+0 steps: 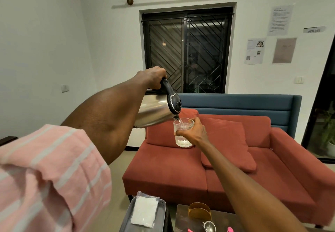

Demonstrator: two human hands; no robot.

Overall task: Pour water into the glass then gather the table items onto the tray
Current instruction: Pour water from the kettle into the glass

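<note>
My left hand grips the black handle of a steel kettle, which is tilted with its spout over a clear glass. A thin stream of water runs from the spout into the glass, which is partly filled. My right hand holds the glass from the right side, raised in the air in front of the sofa. At the bottom of the view lies a grey tray with a white packet in a clear bag on it.
A dark table at the bottom carries a gold holder, a small metal cup and pink items. Behind stands a red sofa with cushions, a barred window and white walls.
</note>
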